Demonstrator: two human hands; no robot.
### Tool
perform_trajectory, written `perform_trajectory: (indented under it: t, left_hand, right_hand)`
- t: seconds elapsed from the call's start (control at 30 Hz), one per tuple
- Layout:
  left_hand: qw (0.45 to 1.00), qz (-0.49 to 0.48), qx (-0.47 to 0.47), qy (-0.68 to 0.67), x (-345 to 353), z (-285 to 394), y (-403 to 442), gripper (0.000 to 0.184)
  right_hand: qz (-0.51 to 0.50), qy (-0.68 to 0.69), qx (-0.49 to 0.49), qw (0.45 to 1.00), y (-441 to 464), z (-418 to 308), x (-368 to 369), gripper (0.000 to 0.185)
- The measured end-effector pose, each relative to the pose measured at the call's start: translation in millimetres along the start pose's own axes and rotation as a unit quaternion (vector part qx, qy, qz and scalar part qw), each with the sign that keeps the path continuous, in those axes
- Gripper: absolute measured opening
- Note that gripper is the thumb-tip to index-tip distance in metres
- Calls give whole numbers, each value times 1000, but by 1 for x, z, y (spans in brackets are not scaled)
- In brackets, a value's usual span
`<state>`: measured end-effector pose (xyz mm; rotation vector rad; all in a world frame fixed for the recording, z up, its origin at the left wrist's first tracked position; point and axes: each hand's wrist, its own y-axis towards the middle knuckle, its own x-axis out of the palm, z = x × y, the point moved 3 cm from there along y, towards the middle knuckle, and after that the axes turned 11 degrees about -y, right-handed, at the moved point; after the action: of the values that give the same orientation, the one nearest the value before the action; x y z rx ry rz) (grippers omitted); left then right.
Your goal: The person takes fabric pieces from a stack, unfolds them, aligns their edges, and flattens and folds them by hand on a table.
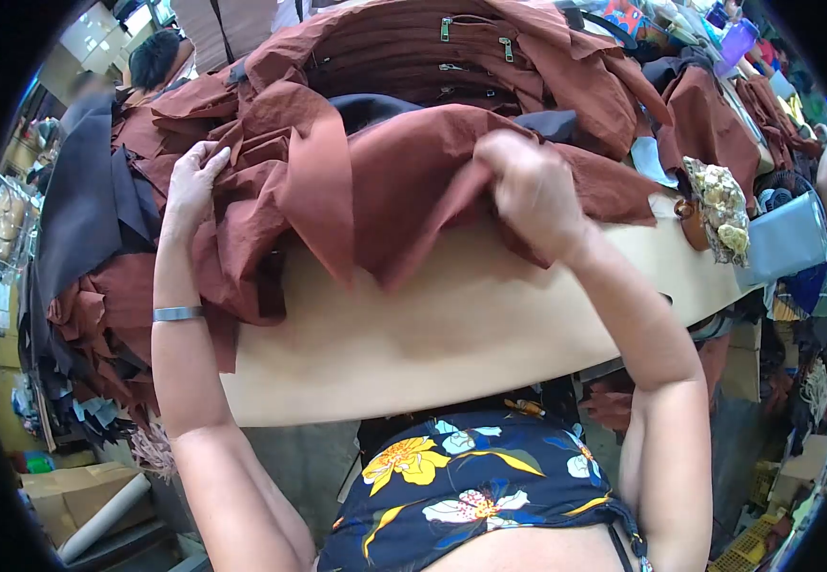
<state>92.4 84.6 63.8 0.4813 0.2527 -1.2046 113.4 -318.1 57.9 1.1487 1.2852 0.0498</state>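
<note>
A large rust-brown fabric piece [404, 181] hangs in folds over the front of the work table [413, 334]. My left hand [196, 181] pinches a fold of this cloth at the left, thumb and fingers pressed together. On the right, my right hand [533, 191] is closed on another edge of the cloth and looks blurred by motion. Between the hands the fabric is raised and droops to a point. Behind it lies a stack of brown pieces with zippers [447, 81], their green and silver pulls showing. Dark lining [371, 110] peeks out beneath the brown cloth.
Black fabric [85, 191] and brown scraps [99, 372] drape over the table's left side. At the right stand a lumpy cream-coloured object [718, 210] and a grey-blue container [787, 238]. Another person's head [154, 59] shows at the back left.
</note>
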Motion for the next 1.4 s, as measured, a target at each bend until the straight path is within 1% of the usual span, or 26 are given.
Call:
perform_trajectory:
  t: [0.03,0.07,0.1,0.13,0.2,0.27,0.33,0.37,0.4,0.47,0.5,0.6,0.63,0.67,0.73,0.8,0.83,0.93,0.97,1.07,1.13,1.2,1.27,1.3,1.33,1.4]
  left_hand:
    - [1000,7,8,-24,-5,-1,4,19]
    - [999,15,15,-48,-8,-1,7,19]
    - [997,34,37,-59,-11,1,8,23]
    - [997,52,-10,-59,-18,1,8,27]
    - [970,168,168,56,1,54,-24,30]
    - [960,156,231,18,31,103,-70,29]
    - [943,1,311,122,62,113,-104,30]
    - [920,-37,326,213,83,121,-115,31]
    - [888,-78,339,303,99,126,-121,32]
    - [880,-48,339,331,111,112,-107,35]
    - [874,-30,341,344,118,104,-96,36]
    - [907,48,222,354,115,82,-76,37]
    - [907,26,209,365,113,75,-74,34]
    - [906,5,194,377,109,69,-74,31]
    - [901,-20,200,383,107,67,-80,25]
    - [896,-26,242,372,107,72,-90,19]
    - [894,-14,281,350,107,79,-96,14]
    - [879,-43,327,344,102,98,-109,15]
    - [878,-51,340,333,100,103,-112,17]
    - [856,-73,356,367,93,117,-118,20]
    - [833,-49,288,470,74,121,-113,25]
    - [836,41,301,457,36,125,-106,35]
    - [816,148,327,454,28,146,-113,45]
    - [858,107,298,404,28,149,-113,51]
    - [890,35,266,368,26,152,-114,50]
    - [932,-102,196,289,17,163,-118,50]
  right_hand:
    - [40,59,-2,997,22,18,0,21]
    - [-56,171,172,969,42,33,-10,22]
    - [19,329,222,918,49,74,4,24]
    - [81,394,261,878,55,95,0,20]
    - [225,507,307,773,66,135,-8,15]
    - [242,326,280,870,54,90,-35,13]
    - [111,200,156,961,33,49,-36,13]
    - [46,146,72,986,25,29,-33,12]
    - [-37,100,-26,994,21,14,-24,10]
    - [-92,83,-66,990,12,6,5,10]
    - [-125,66,-50,989,14,9,14,18]
    - [-26,-120,-52,991,38,23,25,27]
    - [-22,-240,-37,970,45,33,26,33]
    - [115,-326,5,938,52,41,27,32]
    - [66,-288,24,955,51,47,23,26]
    - [-45,-171,-74,981,47,24,24,20]
    - [-43,-194,-106,974,40,13,32,19]
    - [-182,-257,-12,949,37,27,47,24]
    - [-298,-259,9,919,38,32,46,29]
    - [-243,-306,-52,919,40,39,38,19]
    - [19,-307,-94,947,58,36,-8,9]
    - [192,-235,-77,950,71,25,-64,9]
    - [106,-212,-85,968,66,20,-59,11]
    - [62,-201,-86,974,62,20,-54,12]
    - [-125,-64,-99,985,55,33,-40,17]
    - [-183,23,-72,980,44,21,-57,15]
